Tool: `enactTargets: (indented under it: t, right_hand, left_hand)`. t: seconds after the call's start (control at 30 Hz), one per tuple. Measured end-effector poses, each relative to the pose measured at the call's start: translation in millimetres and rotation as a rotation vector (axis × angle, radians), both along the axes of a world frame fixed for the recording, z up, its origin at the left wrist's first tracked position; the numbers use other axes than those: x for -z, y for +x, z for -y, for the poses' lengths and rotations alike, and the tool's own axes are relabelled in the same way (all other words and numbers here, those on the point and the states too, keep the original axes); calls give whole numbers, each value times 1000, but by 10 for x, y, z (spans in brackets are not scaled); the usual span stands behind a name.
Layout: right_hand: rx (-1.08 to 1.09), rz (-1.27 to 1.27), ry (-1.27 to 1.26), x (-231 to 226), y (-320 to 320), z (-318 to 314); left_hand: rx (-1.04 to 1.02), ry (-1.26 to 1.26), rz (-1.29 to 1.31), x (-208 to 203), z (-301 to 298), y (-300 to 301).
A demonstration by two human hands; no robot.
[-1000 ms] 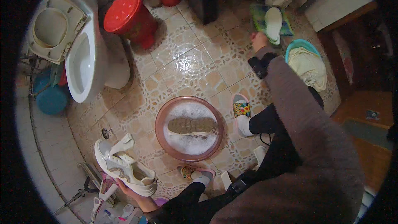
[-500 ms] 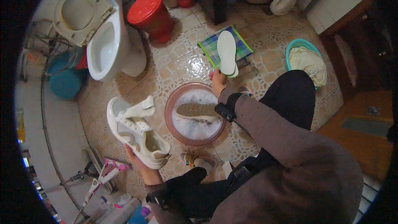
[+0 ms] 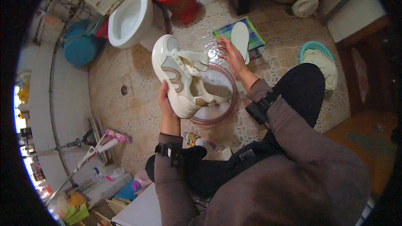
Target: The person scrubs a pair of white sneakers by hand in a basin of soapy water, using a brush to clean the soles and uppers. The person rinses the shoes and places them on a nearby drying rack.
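A white sneaker (image 3: 172, 73), its tongue and strap folded out, is held up in front of me by my left hand (image 3: 166, 108), which grips its side near the heel. Below it stands a pinkish basin (image 3: 233, 102) of sudsy water. In the basin lies another shoe (image 3: 221, 91), sole up, partly hidden by the raised sneaker. My right hand (image 3: 234, 61) holds nothing, fingers apart, above the basin's far right edge. Just beyond those fingers, white insoles (image 3: 240, 37) rest on a blue and green checked mat (image 3: 256, 38).
Far left stands a toilet (image 3: 129, 19), with a red lidded bucket (image 3: 178, 0) beside it. A turquoise basin (image 3: 307, 47) with pale cloth is at the right. A pink and white mop (image 3: 109, 140) leans at the left, near a floor drain (image 3: 124, 90). The tiles look wet.
My left hand has brought the sneaker up and right, over the basin's left part. My right hand has drawn away from the insoles, leaving them on the mat, and its fingers have spread.
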State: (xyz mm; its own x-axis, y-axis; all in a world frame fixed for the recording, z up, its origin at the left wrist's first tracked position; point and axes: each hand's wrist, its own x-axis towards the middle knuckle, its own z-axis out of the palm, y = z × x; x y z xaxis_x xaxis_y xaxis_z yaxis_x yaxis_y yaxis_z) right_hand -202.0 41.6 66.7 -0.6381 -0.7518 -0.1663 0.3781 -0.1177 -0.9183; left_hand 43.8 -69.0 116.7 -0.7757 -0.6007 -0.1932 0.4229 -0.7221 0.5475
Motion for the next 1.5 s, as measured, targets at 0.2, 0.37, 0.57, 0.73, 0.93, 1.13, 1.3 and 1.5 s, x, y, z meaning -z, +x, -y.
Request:
enactTargets:
  t: [0.2,0.37,0.57,0.73,0.93,1.13,1.3,1.5]
  right_hand:
    - [-179,87,40,-19,-228,-346]
    - [-40,275,151,301,-592,-563]
    - [321,174,532,1002,-987,-448]
    - [448,-162,596,2081,-1433,-539]
    - [636,143,601,2285,-1298,-800]
    - [791,53,538,1724,-1367,-847]
    - [761,-183,698,1557,-1345,-865]
    - [812,-2,636,1559,-1326,-829]
  left_hand:
    - [102,-8,254,254,-132,-1418]
    - [-6,-347,622,656,-279,-2470]
    - [41,-971,1115,995,-339,-3223]
    - [353,-1293,1254,1164,-625,-3219]
    - [143,-1392,1171,1193,-876,-3115]
    - [98,-1383,1133,1233,-879,-3031]
    - [91,-1369,1034,1280,-931,-2973]
    - [135,-1321,1037,1293,-999,-2992]
